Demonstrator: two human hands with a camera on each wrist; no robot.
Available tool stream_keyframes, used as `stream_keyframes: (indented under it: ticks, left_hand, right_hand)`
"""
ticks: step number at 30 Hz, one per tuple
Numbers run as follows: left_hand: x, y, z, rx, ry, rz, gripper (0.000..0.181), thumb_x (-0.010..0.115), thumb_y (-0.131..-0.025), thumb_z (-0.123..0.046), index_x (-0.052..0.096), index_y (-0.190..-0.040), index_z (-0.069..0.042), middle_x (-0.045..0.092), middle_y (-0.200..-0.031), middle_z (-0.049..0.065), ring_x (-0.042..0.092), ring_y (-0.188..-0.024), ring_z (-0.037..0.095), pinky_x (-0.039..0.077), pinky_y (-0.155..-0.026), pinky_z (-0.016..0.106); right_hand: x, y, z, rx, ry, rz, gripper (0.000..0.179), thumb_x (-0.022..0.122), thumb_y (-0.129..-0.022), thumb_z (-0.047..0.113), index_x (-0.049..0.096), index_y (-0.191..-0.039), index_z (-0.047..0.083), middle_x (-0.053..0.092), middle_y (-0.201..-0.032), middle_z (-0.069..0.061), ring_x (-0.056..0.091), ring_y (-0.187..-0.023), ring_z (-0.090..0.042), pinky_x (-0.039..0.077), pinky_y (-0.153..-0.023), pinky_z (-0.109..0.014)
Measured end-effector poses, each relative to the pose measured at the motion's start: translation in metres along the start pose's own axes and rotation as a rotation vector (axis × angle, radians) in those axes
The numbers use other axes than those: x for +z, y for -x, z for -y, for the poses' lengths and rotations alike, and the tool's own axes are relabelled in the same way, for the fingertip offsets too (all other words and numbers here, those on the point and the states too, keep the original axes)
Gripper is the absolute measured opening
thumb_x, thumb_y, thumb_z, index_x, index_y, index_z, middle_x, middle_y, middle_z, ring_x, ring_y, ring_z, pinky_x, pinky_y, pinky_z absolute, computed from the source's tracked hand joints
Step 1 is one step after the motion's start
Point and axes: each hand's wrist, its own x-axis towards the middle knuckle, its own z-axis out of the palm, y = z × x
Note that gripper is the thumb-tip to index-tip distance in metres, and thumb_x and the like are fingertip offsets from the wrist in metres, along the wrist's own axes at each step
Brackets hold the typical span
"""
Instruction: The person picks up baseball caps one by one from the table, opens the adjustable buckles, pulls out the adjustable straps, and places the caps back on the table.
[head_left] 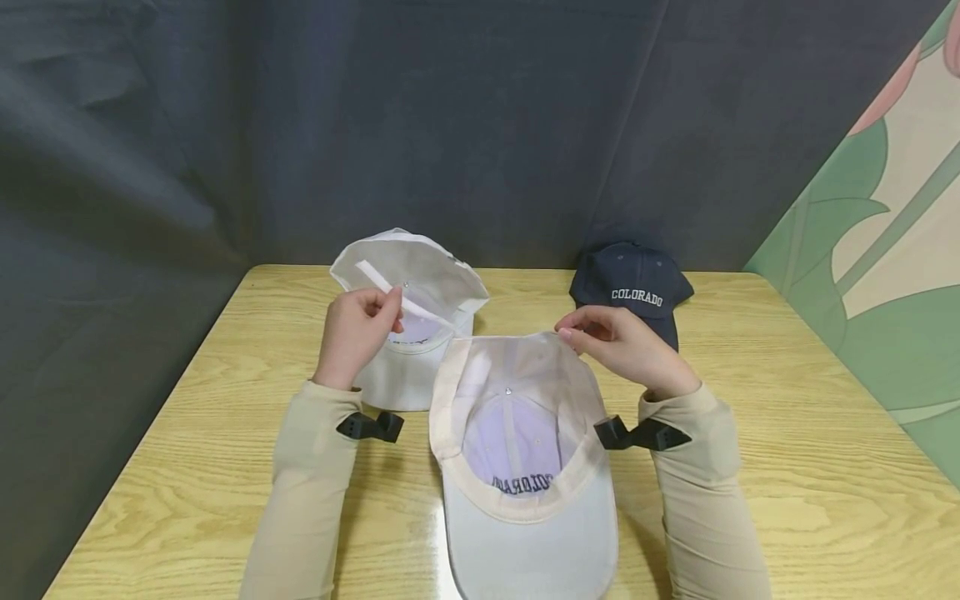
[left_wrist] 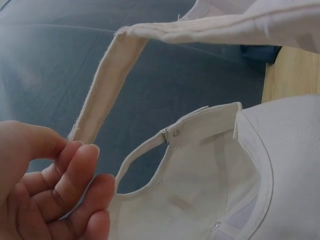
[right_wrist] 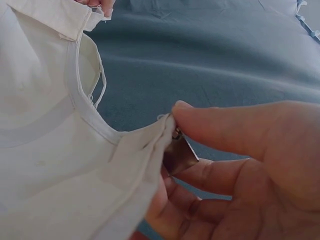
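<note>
A white baseball cap [head_left: 532,550] hangs between the hands, its inside facing me and brim down. COLORADO lettering shows reversed through its lilac-tinted lining. The left hand [head_left: 356,329] pinches the loose end of the cap's back strap [left_wrist: 107,92] between thumb and fingers, the strap running up and bending toward the cap. At the other side of the back opening, the right hand [head_left: 626,348] pinches the cap's edge beside a metal buckle [right_wrist: 179,156]. The strap and buckle are apart.
A second white cap [head_left: 401,379], its own strap fastened at a small buckle [left_wrist: 166,135], lies behind the left hand. Behind the right hand sits a navy COLORADO cap [head_left: 626,279]. Dark cloth [head_left: 450,125] hangs at the back of the wooden table [head_left: 795,500].
</note>
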Motion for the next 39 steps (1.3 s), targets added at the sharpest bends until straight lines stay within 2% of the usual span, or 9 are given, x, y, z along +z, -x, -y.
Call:
stream_keyframes:
  ticks: [11, 16, 20, 26, 33, 35, 39]
  left_hand:
    - [0.002, 0.0, 0.001, -0.002, 0.002, -0.009, 0.039, 0.052, -0.094, -0.03, 0.065, -0.069, -0.004, 0.068, -0.066, 0.01, 0.055, -0.058, 0.01, 0.039, -0.054, 0.024]
    - [0.005, 0.003, -0.004, 0.041, 0.023, -0.022, 0.036, 0.054, -0.093, -0.028, 0.063, -0.069, -0.004, 0.067, -0.066, 0.012, 0.055, -0.057, 0.011, 0.039, -0.053, 0.025]
    - [0.011, 0.007, -0.011, 0.094, 0.027, -0.006, 0.033, 0.055, -0.093, -0.027, 0.064, -0.072, -0.004, 0.067, -0.067, 0.012, 0.056, -0.058, 0.013, 0.04, -0.054, 0.025]
    - [0.022, 0.016, -0.026, 0.199, 0.022, 0.09, 0.028, 0.056, -0.092, -0.026, 0.066, -0.075, -0.005, 0.065, -0.069, 0.007, 0.056, -0.065, 0.017, 0.044, -0.064, 0.025]
    - [0.035, 0.025, -0.033, 0.237, -0.066, 0.225, 0.026, 0.061, -0.089, -0.028, 0.062, -0.071, -0.009, 0.061, -0.067, 0.003, 0.054, -0.064, 0.013, 0.043, -0.064, 0.024]
    - [0.04, 0.03, -0.037, 0.25, -0.07, 0.282, 0.025, 0.061, -0.089, -0.03, 0.063, -0.074, -0.01, 0.062, -0.07, 0.002, 0.055, -0.066, 0.013, 0.045, -0.064, 0.023]
    - [0.056, 0.043, -0.048, 0.275, -0.053, 0.436, 0.024, 0.061, -0.089, -0.034, 0.066, -0.081, -0.012, 0.065, -0.076, -0.001, 0.057, -0.07, 0.01, 0.047, -0.066, 0.022]
  right_hand:
    - [0.002, -0.001, -0.001, -0.007, 0.014, 0.004, 0.021, 0.058, -0.093, 0.017, 0.065, -0.104, 0.001, 0.066, -0.091, -0.012, 0.061, -0.077, -0.022, 0.048, -0.07, -0.021]
    - [0.005, -0.004, -0.002, -0.016, 0.045, 0.006, 0.02, 0.056, -0.093, 0.017, 0.065, -0.102, 0.001, 0.066, -0.09, -0.011, 0.062, -0.075, -0.018, 0.049, -0.071, -0.023]
    - [0.007, -0.004, -0.002, -0.008, 0.062, -0.016, 0.02, 0.056, -0.093, 0.018, 0.065, -0.102, 0.002, 0.066, -0.088, -0.01, 0.061, -0.073, -0.015, 0.049, -0.07, -0.024]
    - [0.007, -0.005, 0.0, -0.008, 0.044, -0.119, 0.023, 0.057, -0.093, 0.021, 0.066, -0.101, 0.002, 0.067, -0.085, -0.011, 0.06, -0.069, -0.008, 0.048, -0.07, -0.02]
    - [0.008, -0.005, 0.001, -0.024, -0.023, -0.21, 0.024, 0.056, -0.094, 0.019, 0.065, -0.103, -0.001, 0.066, -0.085, -0.015, 0.059, -0.066, 0.0, 0.048, -0.067, -0.018]
    - [0.008, -0.005, 0.002, -0.021, -0.049, -0.229, 0.025, 0.056, -0.094, 0.02, 0.064, -0.103, -0.001, 0.067, -0.085, -0.016, 0.061, -0.066, 0.0, 0.048, -0.067, -0.017]
    - [0.011, -0.006, 0.004, -0.015, -0.119, -0.255, 0.029, 0.055, -0.094, 0.023, 0.064, -0.105, -0.003, 0.068, -0.091, -0.019, 0.065, -0.068, -0.002, 0.049, -0.069, -0.015]
